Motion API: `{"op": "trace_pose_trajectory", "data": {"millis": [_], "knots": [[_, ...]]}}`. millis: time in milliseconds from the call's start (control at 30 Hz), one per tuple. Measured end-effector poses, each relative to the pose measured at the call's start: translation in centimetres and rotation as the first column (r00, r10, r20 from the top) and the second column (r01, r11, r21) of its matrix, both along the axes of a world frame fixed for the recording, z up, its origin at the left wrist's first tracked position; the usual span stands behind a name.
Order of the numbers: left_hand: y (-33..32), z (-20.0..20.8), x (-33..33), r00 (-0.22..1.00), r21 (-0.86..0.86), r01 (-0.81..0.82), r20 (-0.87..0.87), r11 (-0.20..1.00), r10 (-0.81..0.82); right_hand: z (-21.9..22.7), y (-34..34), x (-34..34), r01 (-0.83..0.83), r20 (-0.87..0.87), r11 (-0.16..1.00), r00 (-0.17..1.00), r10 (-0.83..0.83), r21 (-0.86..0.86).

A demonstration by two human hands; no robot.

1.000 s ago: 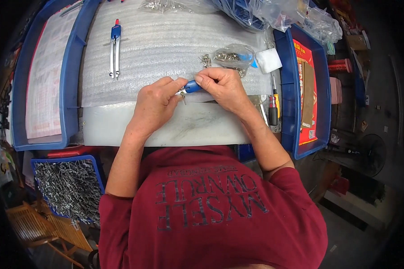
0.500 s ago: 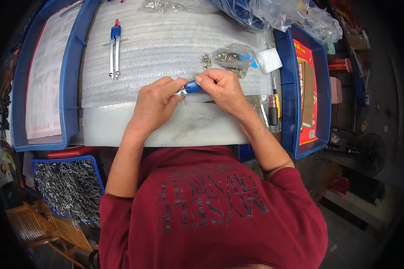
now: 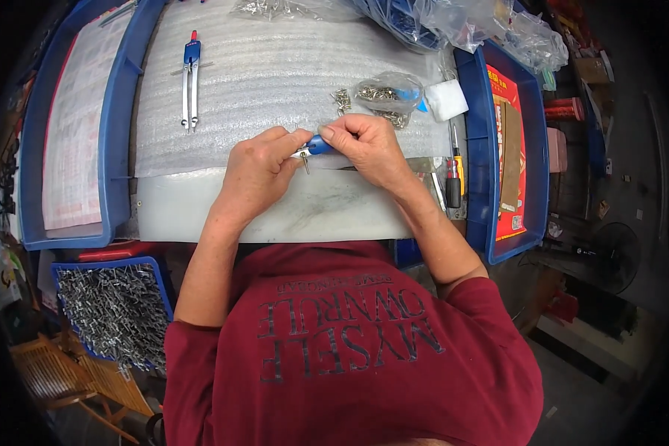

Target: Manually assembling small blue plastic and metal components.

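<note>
Both hands hold one drawing compass over the near edge of the foam sheet. My left hand is closed round its metal legs, which are mostly hidden in the palm. The thumb and fingers of my right hand pinch its blue head. A thin metal crossbar pokes out below, beside the left fingers. Another compass, with a blue head and red tip, lies on the foam at the far left. Just beyond my right hand are a small pile of screws and a clear bag of metal parts.
Blue trays flank the worktop, a left tray and a right tray. Near the right one lie screwdrivers and a white foam block. A bin of metal parts stands low at left. Plastic bags lie at the back.
Hardly anything differs. Both hands keep their grip on the compass, and my right fingers have shifted very slightly on its blue head.
</note>
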State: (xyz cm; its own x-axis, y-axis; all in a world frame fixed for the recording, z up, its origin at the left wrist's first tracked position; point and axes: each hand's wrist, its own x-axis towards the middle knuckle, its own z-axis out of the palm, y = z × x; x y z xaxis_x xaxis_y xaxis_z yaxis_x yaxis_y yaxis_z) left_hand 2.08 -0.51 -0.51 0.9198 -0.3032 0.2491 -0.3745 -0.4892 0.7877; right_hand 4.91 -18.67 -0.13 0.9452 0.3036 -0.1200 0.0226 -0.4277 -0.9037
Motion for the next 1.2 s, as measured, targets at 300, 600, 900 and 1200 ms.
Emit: {"op": "trace_pose_trajectory", "data": {"millis": [300,600,900,1200], "knots": [[0.1,0.0,0.0,1.0,-0.005,0.021,-0.006,1.0,-0.021,0.8,-0.2,-0.2,-0.024,-0.129,0.999,0.991,0.029,0.039],[0.1,0.2,0.1,1.0,0.006,0.022,-0.019,1.0,-0.022,-0.2,-2.0,0.9,0.166,0.138,0.986,0.976,-0.166,0.007],[0.2,0.2,0.2,0.999,-0.009,0.023,-0.036,1.0,-0.023,-1.3,-2.1,1.8,0.186,0.538,0.926,0.842,0.022,-0.329],[0.1,0.4,0.2,0.998,-0.019,0.018,-0.063,1.0,-0.019,-1.5,-1.4,2.5,0.161,0.508,0.842,0.849,0.149,-0.515]]}}
